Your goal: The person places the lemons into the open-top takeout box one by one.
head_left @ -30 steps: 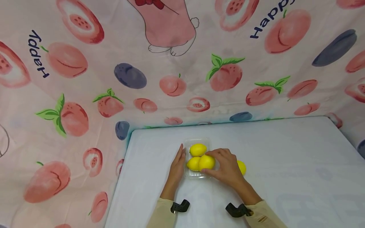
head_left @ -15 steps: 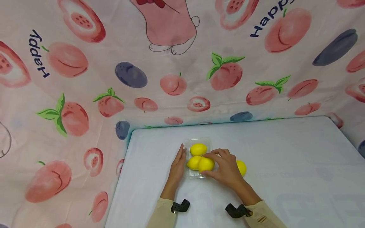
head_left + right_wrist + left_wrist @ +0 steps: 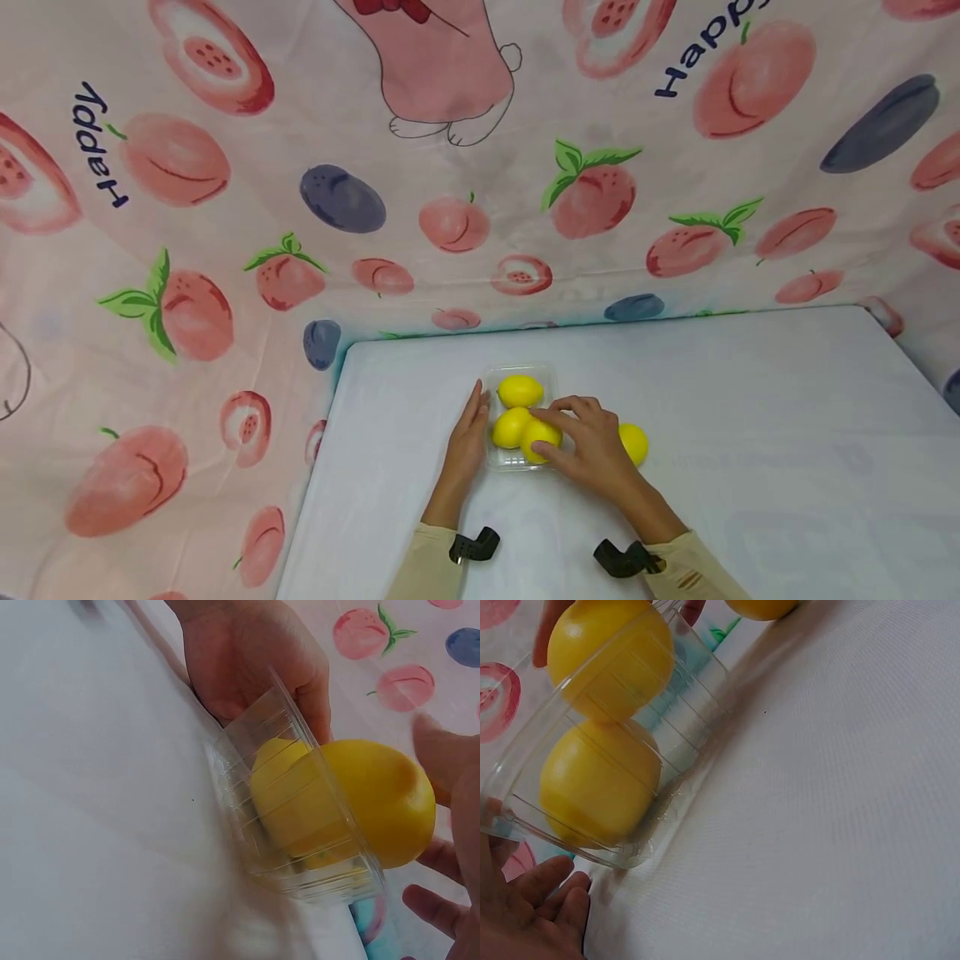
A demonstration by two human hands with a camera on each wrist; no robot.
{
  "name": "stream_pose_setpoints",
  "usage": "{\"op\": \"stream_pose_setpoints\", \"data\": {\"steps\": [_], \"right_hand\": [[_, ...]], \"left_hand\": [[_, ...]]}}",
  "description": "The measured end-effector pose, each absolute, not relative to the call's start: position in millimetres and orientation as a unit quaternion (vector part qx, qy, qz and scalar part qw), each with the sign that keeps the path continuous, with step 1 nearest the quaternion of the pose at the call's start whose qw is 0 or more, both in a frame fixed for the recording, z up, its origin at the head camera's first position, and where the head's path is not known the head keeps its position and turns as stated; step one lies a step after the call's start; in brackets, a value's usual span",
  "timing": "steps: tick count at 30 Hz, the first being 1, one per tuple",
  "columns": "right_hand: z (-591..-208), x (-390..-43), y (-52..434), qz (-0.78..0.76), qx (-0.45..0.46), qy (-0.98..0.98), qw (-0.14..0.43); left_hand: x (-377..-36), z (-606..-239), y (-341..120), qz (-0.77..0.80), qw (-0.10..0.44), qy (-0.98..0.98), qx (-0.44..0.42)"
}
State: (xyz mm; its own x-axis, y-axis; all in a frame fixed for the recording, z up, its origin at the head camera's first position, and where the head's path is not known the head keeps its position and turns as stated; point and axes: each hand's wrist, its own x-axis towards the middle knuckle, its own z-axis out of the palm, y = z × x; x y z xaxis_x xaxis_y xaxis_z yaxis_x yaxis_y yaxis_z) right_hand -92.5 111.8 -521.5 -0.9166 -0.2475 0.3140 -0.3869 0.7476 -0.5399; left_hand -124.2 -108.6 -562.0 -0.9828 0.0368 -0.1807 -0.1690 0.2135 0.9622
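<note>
Fingers and thumb of the right hand [image 3: 592, 442] curl around a lemon [image 3: 538, 438], now lower and seated deeper at the near right corner of the clear plastic tray [image 3: 551, 379] than a second ago; judged as placement nearly complete, release pending. Left hand [image 3: 467, 437] lies flat, fingers straight, against the tray's left wall, position unchanged. Two more lemons in the tray: one [image 3: 520, 391] at its far end, one [image 3: 509, 427] at near left. Fourth lemon [image 3: 633, 442] on the white table [image 3: 750, 433], right of the tray, unmoved. Peach-print cloth [image 3: 225, 250] behind the tray.

Head high; wrists close on tray [image 3: 519, 457]
</note>
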Motion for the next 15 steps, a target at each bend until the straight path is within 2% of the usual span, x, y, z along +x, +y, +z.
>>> {"op": "stream_pose_setpoints", "data": {"steps": [11, 15], "right_hand": [[-526.2, -95.8, 112.4, 0.336, 0.157, -0.922, 0.112], [-525.8, -96.2, 109.5, 0.336, 0.17, -0.918, 0.128]], "left_hand": [[-125.7, -562.0, -106.2, 0.624, 0.079, 0.776, -0.041], [-126.2, -561.7, -105.7, 0.624, 0.078, 0.777, -0.044]]}}
